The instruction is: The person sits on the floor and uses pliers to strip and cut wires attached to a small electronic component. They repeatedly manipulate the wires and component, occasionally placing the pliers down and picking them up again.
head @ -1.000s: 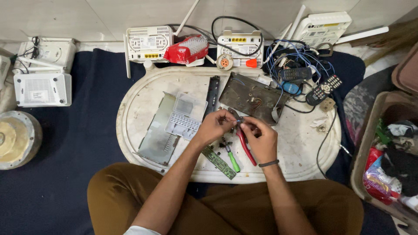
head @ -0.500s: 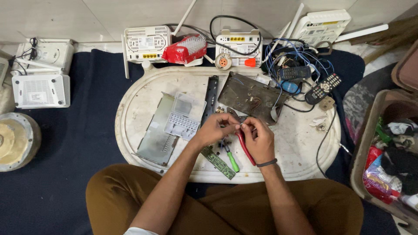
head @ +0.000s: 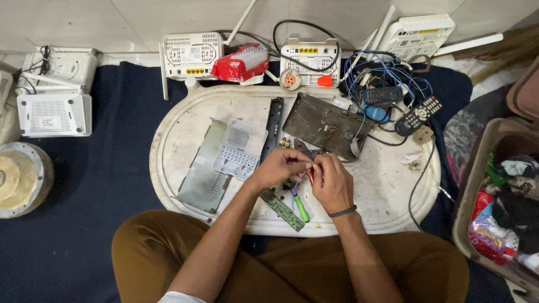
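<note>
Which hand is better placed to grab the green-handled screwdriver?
Probably right. The right hand sits just beside the green-handled screwdriver; the left hand is farther up. Both pinch something small.

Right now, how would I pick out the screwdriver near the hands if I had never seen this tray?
Start at the white oval tray on the dark blue mat. Go to its near edge, just under the two hands working together. The screwdriver lies there beside a narrow green circuit board; its bright green handle sets it apart.
</note>
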